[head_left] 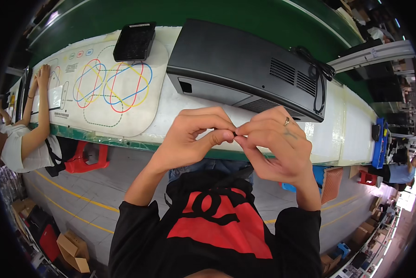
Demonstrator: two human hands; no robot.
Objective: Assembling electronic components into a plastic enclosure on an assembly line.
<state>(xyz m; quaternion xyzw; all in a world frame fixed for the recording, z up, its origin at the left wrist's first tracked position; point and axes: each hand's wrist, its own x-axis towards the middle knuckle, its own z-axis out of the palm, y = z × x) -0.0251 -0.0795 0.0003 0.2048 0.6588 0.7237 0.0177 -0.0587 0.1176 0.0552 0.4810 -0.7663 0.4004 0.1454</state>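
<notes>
My left hand [196, 136] and my right hand [279, 143] meet in front of my chest, above the near edge of the bench. Thumb and fingers of both are pinched around a tiny dark piece [235, 134], mostly covered by the fingertips and too small to name. Just beyond my hands lies a large black machine housing [222, 58], a long box with vent slots and a square cutout at its left end. A black power cord [315, 69] is bundled on its right end.
A black tray [134, 42] stands on a white mat [159, 99] printed with coloured loops, left of the housing. At far left a co-worker's hands [42, 76] rest on the bench. A red stool [88, 157] is below the bench; a blue bin [380, 143] is at far right.
</notes>
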